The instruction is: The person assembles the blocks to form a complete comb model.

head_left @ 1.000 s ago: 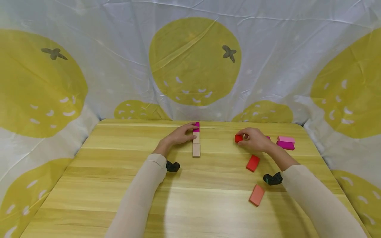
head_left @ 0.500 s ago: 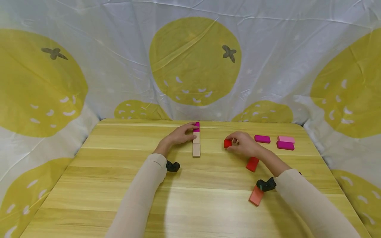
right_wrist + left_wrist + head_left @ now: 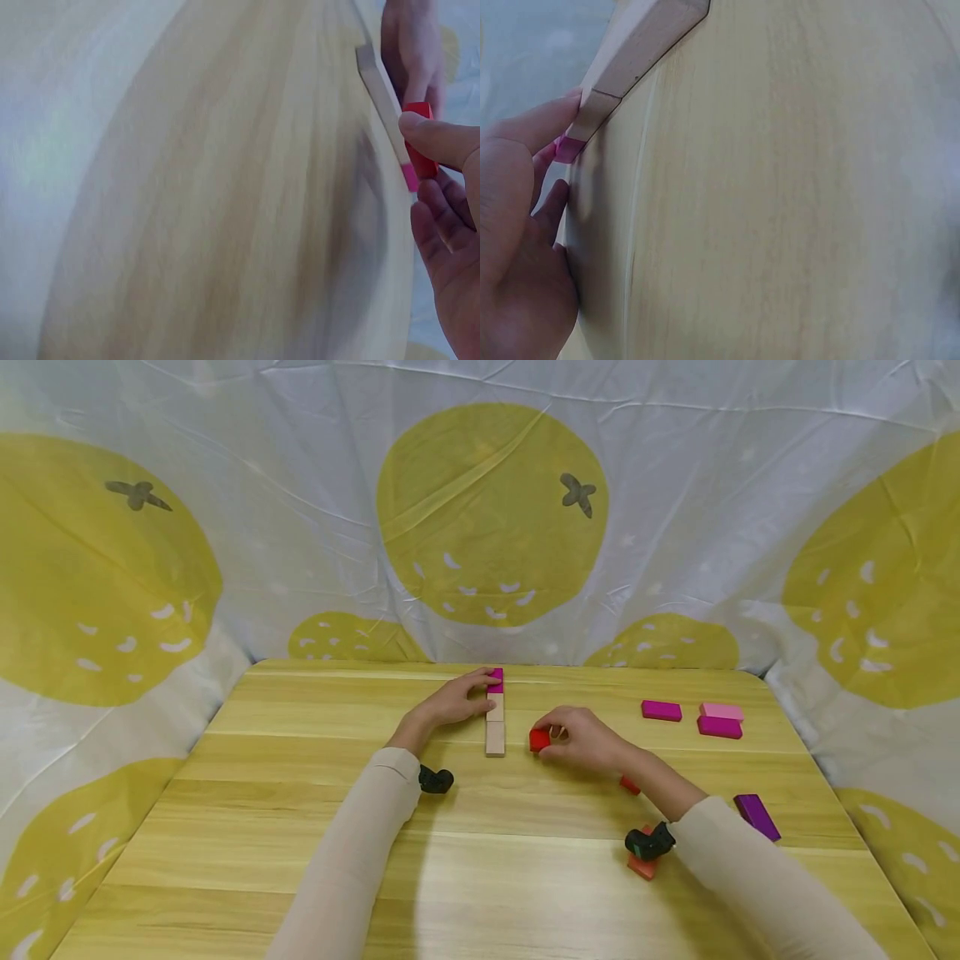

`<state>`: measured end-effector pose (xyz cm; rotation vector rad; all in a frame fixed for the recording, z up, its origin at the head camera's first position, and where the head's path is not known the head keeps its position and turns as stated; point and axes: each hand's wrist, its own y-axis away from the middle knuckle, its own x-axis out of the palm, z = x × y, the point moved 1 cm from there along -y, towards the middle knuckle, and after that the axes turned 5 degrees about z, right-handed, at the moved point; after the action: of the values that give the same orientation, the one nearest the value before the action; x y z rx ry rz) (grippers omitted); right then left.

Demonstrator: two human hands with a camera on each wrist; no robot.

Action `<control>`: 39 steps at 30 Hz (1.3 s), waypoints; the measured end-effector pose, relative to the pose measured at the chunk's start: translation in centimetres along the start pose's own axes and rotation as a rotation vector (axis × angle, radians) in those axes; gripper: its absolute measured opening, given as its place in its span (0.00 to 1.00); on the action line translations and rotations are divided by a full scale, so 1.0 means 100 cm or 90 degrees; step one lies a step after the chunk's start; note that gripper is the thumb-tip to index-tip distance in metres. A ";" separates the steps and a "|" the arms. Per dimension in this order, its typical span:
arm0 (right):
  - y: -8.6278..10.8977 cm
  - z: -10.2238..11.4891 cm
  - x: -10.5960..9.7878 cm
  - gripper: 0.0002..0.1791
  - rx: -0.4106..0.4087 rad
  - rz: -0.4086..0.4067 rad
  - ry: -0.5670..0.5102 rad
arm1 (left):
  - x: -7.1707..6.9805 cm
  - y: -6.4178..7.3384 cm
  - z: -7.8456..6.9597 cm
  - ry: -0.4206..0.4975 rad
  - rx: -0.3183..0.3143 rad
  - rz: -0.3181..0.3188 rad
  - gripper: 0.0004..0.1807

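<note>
A person's long, cream-sleeved left arm [image 3: 348, 852] reaches forward and inward to a bare left wrist [image 3: 407, 733]. The bare left hand [image 3: 452, 700] stretches its fingers [image 3: 476, 679] inward, the thumb [image 3: 480, 707] spread apart on the nearer side. The matching cream-sleeved right arm [image 3: 772, 872] slants in from the lower right, its wrist [image 3: 678, 789] bare. The bare right hand [image 3: 588, 741] is bent into a pinch, thumb opposing fingertips. Both hands are near each other but apart.
</note>
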<state>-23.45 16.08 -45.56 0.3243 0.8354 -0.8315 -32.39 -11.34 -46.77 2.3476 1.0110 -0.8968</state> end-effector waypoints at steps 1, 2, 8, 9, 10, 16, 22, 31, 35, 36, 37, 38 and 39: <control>-0.001 0.002 0.002 0.18 -0.008 0.001 0.000 | 0.000 0.000 0.000 0.003 -0.004 -0.001 0.30; -0.002 0.004 0.004 0.18 -0.017 0.004 0.000 | 0.000 0.000 0.000 0.004 -0.005 -0.004 0.30; -0.007 0.014 0.015 0.19 -0.046 0.028 0.006 | 0.000 -0.001 -0.001 0.007 -0.002 -0.008 0.30; -0.008 0.016 0.017 0.19 -0.046 0.030 0.009 | -0.001 -0.001 -0.001 0.007 -0.002 -0.007 0.30; -0.009 0.017 0.018 0.19 -0.050 0.031 0.012 | -0.001 -0.001 -0.001 0.007 -0.002 -0.006 0.30; -0.015 0.025 0.030 0.19 -0.074 0.020 0.019 | -0.001 -0.001 0.002 0.005 0.002 -0.008 0.30; -0.018 0.030 0.039 0.20 -0.090 0.030 0.015 | -0.001 -0.001 0.003 0.007 0.004 -0.003 0.29; -0.024 0.031 0.047 0.19 -0.106 0.045 0.052 | -0.003 0.001 -0.001 0.014 0.008 -0.001 0.30; -0.022 0.031 0.048 0.19 -0.112 0.044 0.051 | -0.003 0.001 -0.001 0.012 0.007 0.004 0.30; -0.022 0.031 0.047 0.19 -0.114 0.040 0.049 | -0.003 0.001 -0.001 0.010 0.007 0.004 0.30; -0.021 0.031 0.047 0.18 -0.117 0.036 0.048 | -0.003 0.000 -0.001 0.009 0.007 0.004 0.30; -0.020 0.031 0.046 0.17 -0.121 0.032 0.046 | -0.003 0.000 0.000 0.006 0.008 0.004 0.30; -0.019 0.030 0.046 0.16 -0.124 0.029 0.045 | -0.003 -0.001 0.000 0.004 0.008 0.004 0.30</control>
<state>-21.56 10.78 -47.01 0.2003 0.9634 -0.6922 -32.59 -11.41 -46.60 2.3644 1.0033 -0.8967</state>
